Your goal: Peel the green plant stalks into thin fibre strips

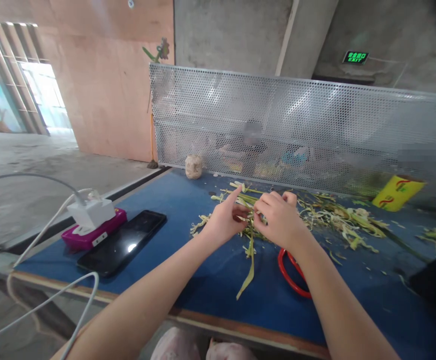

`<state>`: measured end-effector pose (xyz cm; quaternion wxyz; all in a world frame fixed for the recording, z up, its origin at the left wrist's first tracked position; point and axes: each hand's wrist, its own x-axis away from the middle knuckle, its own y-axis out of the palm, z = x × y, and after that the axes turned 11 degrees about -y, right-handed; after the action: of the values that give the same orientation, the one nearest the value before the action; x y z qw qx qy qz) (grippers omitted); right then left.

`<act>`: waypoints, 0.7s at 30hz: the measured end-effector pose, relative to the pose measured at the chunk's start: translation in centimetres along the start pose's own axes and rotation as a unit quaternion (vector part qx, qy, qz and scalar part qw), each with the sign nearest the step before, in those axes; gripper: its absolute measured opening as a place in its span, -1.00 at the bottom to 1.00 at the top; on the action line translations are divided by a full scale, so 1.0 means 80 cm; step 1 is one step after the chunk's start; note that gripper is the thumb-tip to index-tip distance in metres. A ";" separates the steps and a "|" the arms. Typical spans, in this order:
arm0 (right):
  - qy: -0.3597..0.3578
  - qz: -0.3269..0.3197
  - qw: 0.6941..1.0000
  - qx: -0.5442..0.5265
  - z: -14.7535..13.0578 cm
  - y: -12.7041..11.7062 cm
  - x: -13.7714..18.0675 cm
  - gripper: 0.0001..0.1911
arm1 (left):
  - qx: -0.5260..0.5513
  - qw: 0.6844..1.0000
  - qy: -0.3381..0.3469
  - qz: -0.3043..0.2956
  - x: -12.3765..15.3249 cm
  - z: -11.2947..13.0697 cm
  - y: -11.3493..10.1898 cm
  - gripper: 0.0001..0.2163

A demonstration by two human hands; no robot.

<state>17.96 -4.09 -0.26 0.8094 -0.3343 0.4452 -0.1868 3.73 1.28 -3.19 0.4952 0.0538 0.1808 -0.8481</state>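
My left hand (223,220) and my right hand (280,217) meet over the blue table top (187,210), both pinching a bunch of green and pale plant strips (248,212). The left index finger sticks out forward while the other fingers close on the strips. One long strip (250,267) hangs down from the hands toward the table's front edge. Red-handled scissors (291,277) lie on the table under my right forearm.
Many loose plant scraps (345,222) litter the table to the right. At left lie a black phone (123,242) and a pink box (93,230) with a white charger and cables. A perforated metal screen (300,130) stands behind; a yellow pack (397,192) and a small pale lump (193,166) sit at its foot.
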 end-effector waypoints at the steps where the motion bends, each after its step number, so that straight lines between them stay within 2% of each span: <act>1: 0.002 0.000 1.000 -0.005 0.000 0.000 0.000 -0.86 | -0.031 0.999 0.021 0.005 0.000 0.001 -0.001 -0.21; 4: 0.007 0.001 1.000 -0.015 0.000 0.001 0.000 -0.86 | -0.117 0.991 0.069 0.017 0.002 0.004 -0.002 -0.26; 7: 0.015 0.003 0.999 -0.031 0.001 0.002 0.001 -0.88 | -0.151 0.984 0.088 0.023 0.003 0.007 -0.002 -0.30; 16: 0.013 -0.011 0.996 -0.082 0.003 0.003 0.003 -0.87 | -0.133 0.985 0.103 0.027 0.004 0.008 -0.003 -0.34; 21: 0.017 -0.026 0.994 -0.101 0.002 0.005 0.003 -0.84 | -0.073 0.995 0.066 0.018 0.003 0.006 -0.003 -0.35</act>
<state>18.25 -3.89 -0.61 0.7588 -0.4228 0.4662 -0.1676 3.46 1.02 -2.75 0.4999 0.0772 0.2733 -0.8182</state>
